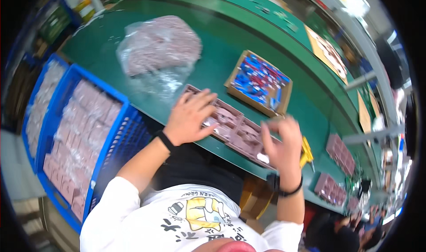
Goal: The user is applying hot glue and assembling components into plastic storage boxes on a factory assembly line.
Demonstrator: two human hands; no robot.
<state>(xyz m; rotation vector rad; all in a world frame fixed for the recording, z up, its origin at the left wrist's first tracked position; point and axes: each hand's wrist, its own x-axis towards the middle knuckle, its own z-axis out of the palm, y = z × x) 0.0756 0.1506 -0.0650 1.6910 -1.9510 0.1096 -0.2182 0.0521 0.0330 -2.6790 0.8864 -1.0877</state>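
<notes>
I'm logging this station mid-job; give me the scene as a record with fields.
Left hand: fingers spread over left part of pinkish compartmented trays
Right hand: blurred, at the trays' right end; grip unclear
Beyond trays: open cardboard box, blue and red parts
Beyond left hand: clear bag, pinkish contents, on green table
Person's left: blue crates of pinkish pieces
Past right hand: yellow object

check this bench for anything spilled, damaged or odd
Nothing clearly stands out. The blue and red parts lie jumbled, but inside their cardboard box, and the clear bag shows no spill. The right hand is blurred, so damage to the pink tray there is unclear.
</notes>
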